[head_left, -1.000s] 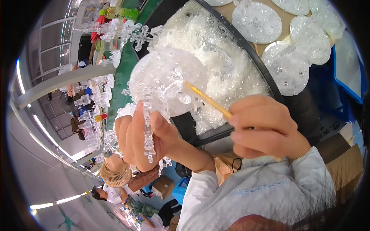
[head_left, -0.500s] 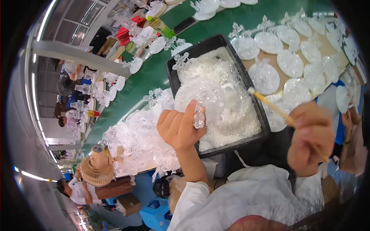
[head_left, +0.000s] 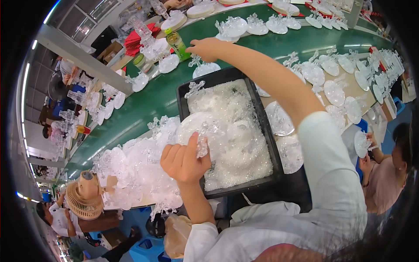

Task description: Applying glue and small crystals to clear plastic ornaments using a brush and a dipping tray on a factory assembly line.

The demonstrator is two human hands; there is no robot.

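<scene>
My left hand [head_left: 185, 159] is closed on a clear plastic ornament [head_left: 202, 146], whose round white base [head_left: 192, 124] is tilted over a black tray [head_left: 276, 163]. White glittery granules [head_left: 238, 148] fill much of this tray. Across its far side stretches my right arm. My right hand [head_left: 206, 49] is beside a green-labelled bottle [head_left: 175, 43], its visible fingers extended and apart. I cannot tell whether the fingertips touch the bottle. Just below that hand stands another clear ornament on a disc [head_left: 206, 70]. The yellow-handled brush does not show.
Clear ornaments [head_left: 135, 168] are heaped left of the tray; more stand on a board [head_left: 314, 102] at right. Beyond runs a green conveyor [head_left: 144, 105]. A beige fan [head_left: 85, 196] is at lower left. A co-worker [head_left: 384, 174] holds a disc at right.
My right hand has swung from the near right to the far side, and the brush it held has gone from sight. My left hand still grips the ornament; the view has shifted.
</scene>
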